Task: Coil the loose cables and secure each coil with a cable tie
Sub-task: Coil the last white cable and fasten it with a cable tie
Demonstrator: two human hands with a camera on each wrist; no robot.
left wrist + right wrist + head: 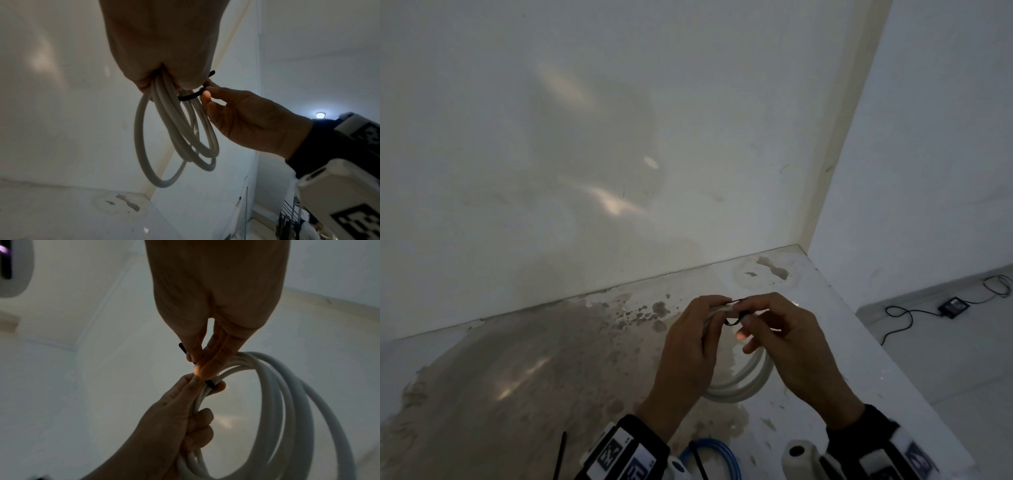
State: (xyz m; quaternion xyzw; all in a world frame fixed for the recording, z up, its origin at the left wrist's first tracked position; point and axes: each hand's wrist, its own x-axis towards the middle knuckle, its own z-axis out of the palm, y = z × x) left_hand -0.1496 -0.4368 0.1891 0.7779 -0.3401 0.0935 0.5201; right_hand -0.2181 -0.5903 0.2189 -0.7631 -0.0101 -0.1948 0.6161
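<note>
One white cable coil (pixel 176 129) hangs bunched at its top in the left hand (pixel 688 349), whose grip wraps the strands, held above the desk (pixel 825 342). A black cable tie (pixel 190 96) crosses the bundle just under that fist; the right hand (pixel 794 349) pinches the tie between thumb and fingertips (pixel 203 368). Likely step: threading or cinching the tie. To do it well, keep the strands squeezed flat and pull the tail straight across, close to the fist. Coil's long axis runs roughly vertical, loops pointing down; tie lies crosswise to it. A blue cable (pixel 709 455) and a loose black tie (pixel 560 455) sit on the desk nearer the person.
</note>
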